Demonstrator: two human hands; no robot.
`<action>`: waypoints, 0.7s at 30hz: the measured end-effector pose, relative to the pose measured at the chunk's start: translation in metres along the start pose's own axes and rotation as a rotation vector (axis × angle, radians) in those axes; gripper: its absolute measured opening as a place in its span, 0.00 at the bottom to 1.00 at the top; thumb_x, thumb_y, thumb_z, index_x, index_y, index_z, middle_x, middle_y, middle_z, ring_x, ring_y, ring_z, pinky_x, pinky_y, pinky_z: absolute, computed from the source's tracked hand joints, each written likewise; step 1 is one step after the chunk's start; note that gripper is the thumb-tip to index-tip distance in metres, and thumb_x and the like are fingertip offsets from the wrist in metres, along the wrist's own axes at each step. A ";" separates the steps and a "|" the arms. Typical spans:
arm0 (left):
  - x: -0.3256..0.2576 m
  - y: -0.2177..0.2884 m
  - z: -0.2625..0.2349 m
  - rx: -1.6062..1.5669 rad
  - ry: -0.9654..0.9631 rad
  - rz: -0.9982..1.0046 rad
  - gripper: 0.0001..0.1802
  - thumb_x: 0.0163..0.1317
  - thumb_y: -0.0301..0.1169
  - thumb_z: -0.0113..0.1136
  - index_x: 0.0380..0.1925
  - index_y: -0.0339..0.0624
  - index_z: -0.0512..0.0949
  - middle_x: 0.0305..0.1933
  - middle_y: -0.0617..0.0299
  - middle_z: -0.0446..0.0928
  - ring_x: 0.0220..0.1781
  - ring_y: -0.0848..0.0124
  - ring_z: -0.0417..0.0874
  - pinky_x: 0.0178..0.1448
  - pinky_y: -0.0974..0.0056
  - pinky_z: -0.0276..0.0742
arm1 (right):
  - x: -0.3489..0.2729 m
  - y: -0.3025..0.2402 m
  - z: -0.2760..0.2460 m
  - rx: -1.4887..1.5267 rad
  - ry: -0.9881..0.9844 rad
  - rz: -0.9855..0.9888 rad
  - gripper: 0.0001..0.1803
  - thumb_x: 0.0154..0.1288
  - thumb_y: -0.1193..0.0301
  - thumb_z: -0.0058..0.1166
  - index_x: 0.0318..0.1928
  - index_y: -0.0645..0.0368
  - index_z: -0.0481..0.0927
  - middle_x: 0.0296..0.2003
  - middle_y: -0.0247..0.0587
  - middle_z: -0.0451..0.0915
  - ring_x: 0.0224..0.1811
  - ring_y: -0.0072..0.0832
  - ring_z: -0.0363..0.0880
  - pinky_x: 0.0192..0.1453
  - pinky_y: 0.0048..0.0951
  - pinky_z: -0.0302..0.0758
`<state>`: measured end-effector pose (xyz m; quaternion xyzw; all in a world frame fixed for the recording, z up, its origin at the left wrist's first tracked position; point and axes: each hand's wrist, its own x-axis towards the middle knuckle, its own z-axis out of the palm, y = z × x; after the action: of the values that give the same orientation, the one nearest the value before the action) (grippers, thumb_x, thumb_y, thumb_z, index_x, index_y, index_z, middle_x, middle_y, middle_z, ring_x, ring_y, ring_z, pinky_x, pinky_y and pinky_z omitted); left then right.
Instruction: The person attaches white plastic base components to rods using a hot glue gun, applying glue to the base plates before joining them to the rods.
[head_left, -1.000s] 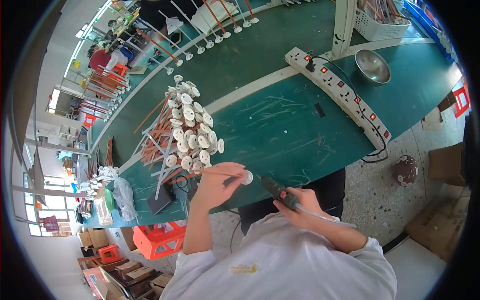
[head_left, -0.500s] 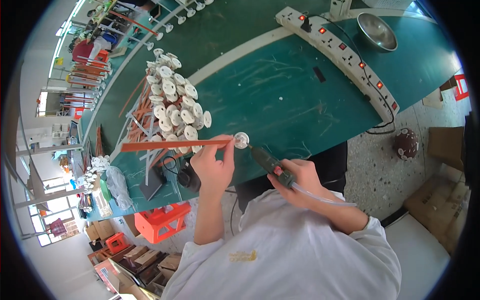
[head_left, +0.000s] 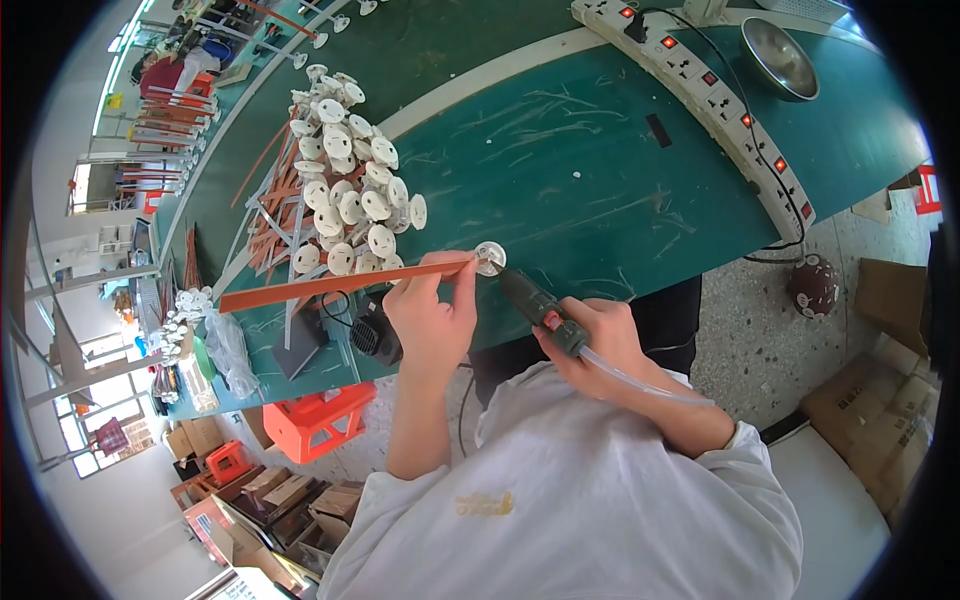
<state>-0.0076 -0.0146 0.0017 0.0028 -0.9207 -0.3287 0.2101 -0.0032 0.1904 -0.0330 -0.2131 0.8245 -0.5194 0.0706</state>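
Note:
My left hand (head_left: pixel 432 322) pinches a flat brown strip (head_left: pixel 330 284) near its right end, between thumb and fingers. At that end sits a round white disc (head_left: pixel 491 256), held over the table's near part. My right hand (head_left: pixel 603 345) is wrapped around a dark green glue gun (head_left: pixel 530 300) with a red mark on its side. A clear glue stick (head_left: pixel 640 380) runs out of its back along my wrist. The gun's nozzle is at the disc's lower right edge; whether it touches, I cannot tell.
Left of centre, a heap of brown and grey strips with white discs (head_left: pixel 350 207) lies on the green table (head_left: pixel 560 130). A long power strip (head_left: pixel 700 88) and a metal bowl (head_left: pixel 779 60) are at the far right. A small black device (head_left: pixel 375 335) stands beside my left hand.
The brown strip has tilted, its disc end rising and its free end dropping slightly. The nozzle has come in from beside the disc to its edge. The whole view has shifted a little.

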 end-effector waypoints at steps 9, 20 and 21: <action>0.002 -0.003 0.000 -0.002 -0.009 0.029 0.06 0.57 0.20 0.69 0.33 0.38 0.82 0.32 0.59 0.85 0.28 0.68 0.87 0.34 0.67 0.79 | 0.002 0.000 0.001 0.002 -0.004 0.014 0.13 0.57 0.71 0.66 0.25 0.61 0.74 0.16 0.47 0.72 0.17 0.45 0.72 0.21 0.41 0.65; 0.002 -0.002 0.000 -0.025 -0.009 0.016 0.04 0.58 0.20 0.70 0.33 0.36 0.84 0.31 0.58 0.85 0.27 0.72 0.86 0.35 0.70 0.77 | 0.001 0.003 0.004 -0.014 0.008 0.019 0.12 0.57 0.71 0.66 0.24 0.60 0.75 0.15 0.46 0.73 0.17 0.45 0.73 0.21 0.41 0.67; 0.003 -0.001 -0.001 -0.015 -0.012 0.020 0.04 0.58 0.20 0.70 0.33 0.36 0.84 0.31 0.58 0.85 0.27 0.71 0.86 0.35 0.70 0.77 | 0.001 0.003 0.004 -0.007 0.010 0.017 0.12 0.57 0.71 0.66 0.24 0.60 0.75 0.15 0.46 0.72 0.17 0.45 0.73 0.21 0.40 0.67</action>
<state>-0.0097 -0.0163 0.0029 -0.0102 -0.9195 -0.3334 0.2079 -0.0037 0.1880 -0.0372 -0.2038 0.8283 -0.5171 0.0700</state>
